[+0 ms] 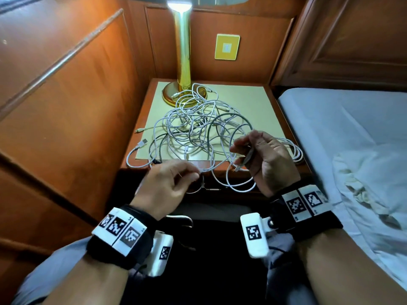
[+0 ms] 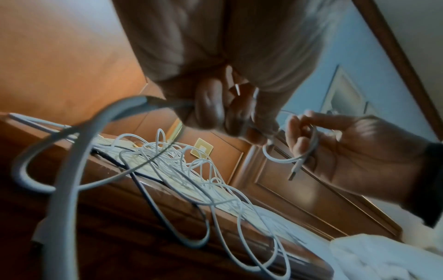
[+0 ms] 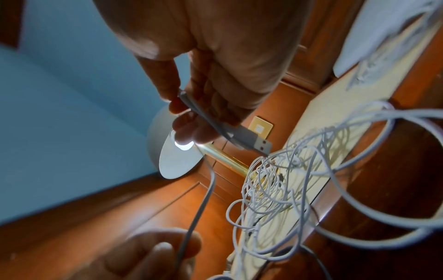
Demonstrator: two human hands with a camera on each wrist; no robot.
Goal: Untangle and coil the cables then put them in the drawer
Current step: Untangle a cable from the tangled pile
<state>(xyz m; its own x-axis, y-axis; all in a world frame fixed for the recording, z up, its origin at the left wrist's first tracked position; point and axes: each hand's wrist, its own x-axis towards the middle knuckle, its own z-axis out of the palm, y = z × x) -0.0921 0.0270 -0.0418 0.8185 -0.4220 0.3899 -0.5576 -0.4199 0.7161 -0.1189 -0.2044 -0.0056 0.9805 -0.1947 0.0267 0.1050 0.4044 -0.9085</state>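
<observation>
A tangle of several white cables (image 1: 198, 126) lies on the nightstand (image 1: 253, 102), with loops hanging over its front edge. My left hand (image 1: 196, 173) pinches one white cable (image 1: 211, 169) between thumb and forefinger just in front of that edge. My right hand (image 1: 241, 151), palm towards me, holds a small loop of the same cable with its USB plug (image 3: 254, 142) sticking out past the fingers. In the left wrist view the loop and plug (image 2: 294, 171) hang from the right hand (image 2: 335, 151). A drawer ring handle (image 1: 196, 189) shows below the left hand.
A brass lamp (image 1: 182, 62) stands at the back of the nightstand, its base under some cable. A bundled white cable (image 1: 295, 151) lies at the right edge. The bed (image 1: 341, 133) is on the right, wood panelling (image 1: 66, 95) on the left.
</observation>
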